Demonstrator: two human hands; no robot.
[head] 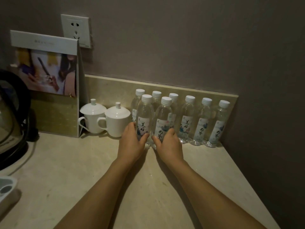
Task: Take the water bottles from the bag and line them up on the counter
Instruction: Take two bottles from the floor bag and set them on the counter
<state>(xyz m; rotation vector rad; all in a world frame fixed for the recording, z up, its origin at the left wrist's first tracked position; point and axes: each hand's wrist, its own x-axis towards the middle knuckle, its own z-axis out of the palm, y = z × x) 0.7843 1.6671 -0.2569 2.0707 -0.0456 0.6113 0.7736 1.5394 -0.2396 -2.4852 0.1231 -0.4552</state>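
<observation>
Each hand grips a bottle — left hand [132,141] the left front bottle [144,120], right hand [170,142] its neighbour [162,122] — near the counter's [82,171] back edge.

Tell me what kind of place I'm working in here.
Probably a hotel room's drinks counter. A glass kettle stands at the left, two white lidded cups wait beside a standing printed card, and matching small water bottles line the stone counter against the wall.
</observation>
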